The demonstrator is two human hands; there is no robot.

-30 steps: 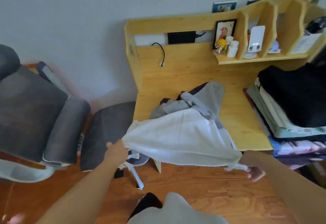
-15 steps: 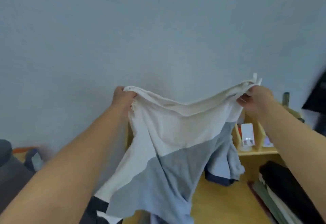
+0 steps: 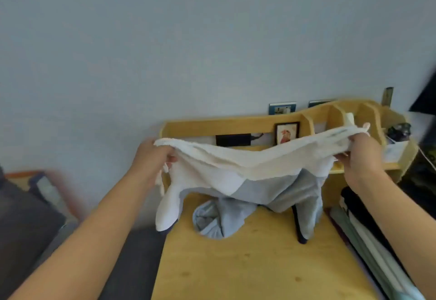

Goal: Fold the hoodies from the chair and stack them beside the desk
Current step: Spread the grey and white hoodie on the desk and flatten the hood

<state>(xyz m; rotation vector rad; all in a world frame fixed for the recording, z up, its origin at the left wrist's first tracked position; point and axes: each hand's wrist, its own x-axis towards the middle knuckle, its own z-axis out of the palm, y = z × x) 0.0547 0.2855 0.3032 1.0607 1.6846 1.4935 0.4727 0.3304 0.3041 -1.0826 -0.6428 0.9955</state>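
Over on the far left the grey office chair [image 3: 26, 224] is sitting blurred at the edge of view, and I cannot tell whether any more hoodies are waiting on it. Moving in, the left hand [image 3: 154, 158] is curling its fingers round the white hem edge of the hoodie [image 3: 238, 177], gripping one corner firmly, with a frayed strand dangling just below the knuckles. The hoodie itself is hanging in the air between both hands, white panel on top, grey-blue panel beneath, one white sleeve drooping off the left side while the grey hood and the dark-cuffed sleeve are brushing the yellow wooden desk [image 3: 247, 264]. Across to the right, the right hand [image 3: 361, 151] is pinching the opposite corner, fingers wrapped over the bunched edge, in front of the desk's shelf dividers [image 3: 335, 115]. The edge between the hands is sagging a little, so I'd say the job here is spreading the garment ready for laying flat. Doing it well is looking like a matter of pulling the hands further apart until that edge is taut, keeping both corners level, then lowering it so the sleeves are landing clear rather than tucking underneath. At the far right the folded clothes stack [image 3: 368, 240] is resting along the desk edge, so leaving room beside it seems wise.
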